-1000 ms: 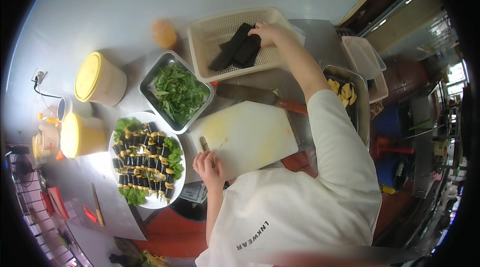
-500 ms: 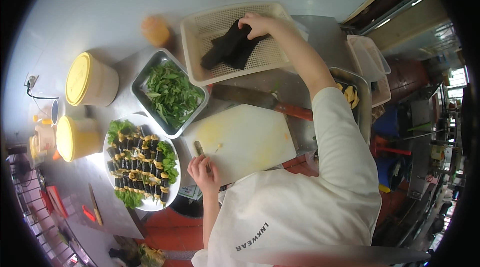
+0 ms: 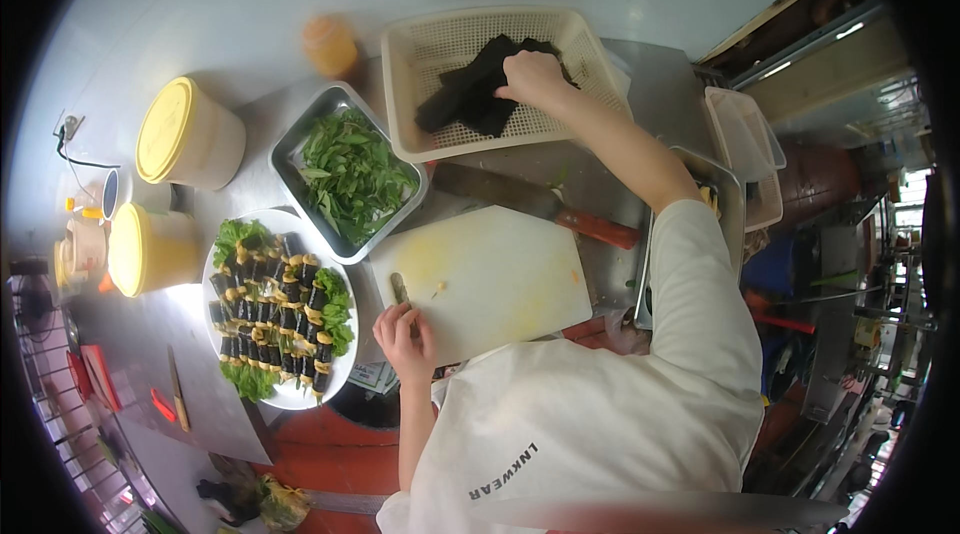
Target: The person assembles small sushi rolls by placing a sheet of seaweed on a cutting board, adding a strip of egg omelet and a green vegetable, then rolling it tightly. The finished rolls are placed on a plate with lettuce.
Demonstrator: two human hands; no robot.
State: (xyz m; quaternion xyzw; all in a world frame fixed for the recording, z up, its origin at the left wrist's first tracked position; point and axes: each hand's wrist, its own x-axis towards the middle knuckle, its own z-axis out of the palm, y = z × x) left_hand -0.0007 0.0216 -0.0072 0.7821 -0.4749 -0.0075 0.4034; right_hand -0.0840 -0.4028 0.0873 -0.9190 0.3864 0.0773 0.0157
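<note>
My right hand [image 3: 536, 79] reaches into a cream plastic mesh basket [image 3: 400, 84], its fingers closed on the dark seaweed sheets [image 3: 468, 84] piled there. How many sheets it grips is hidden. My left hand [image 3: 406, 342] lies at the near left edge of a white cutting board [image 3: 490, 284], fingers curled over a narrow greenish-brown strip or slot [image 3: 399, 287]; what they hold, if anything, is hidden. A small yellowish scrap [image 3: 439, 288] sits on the board. Beyond it rests a cleaver [image 3: 500, 190] with a reddish wooden handle.
Left of the board stand a steel tray of green leaves [image 3: 350, 179] and a white plate [image 3: 345, 359] of tied seaweed rolls with lettuce. Yellow-lidded tubs [image 3: 215, 149], an orange-topped container [image 3: 330, 46] and a knife [image 3: 178, 389] are further left. A steel tray [image 3: 728, 202] is partly behind my right arm.
My right hand has shifted slightly right and nearer over the seaweed, fingers closing more tightly. My left hand stays at the board's edge. The whole view has shifted a little.
</note>
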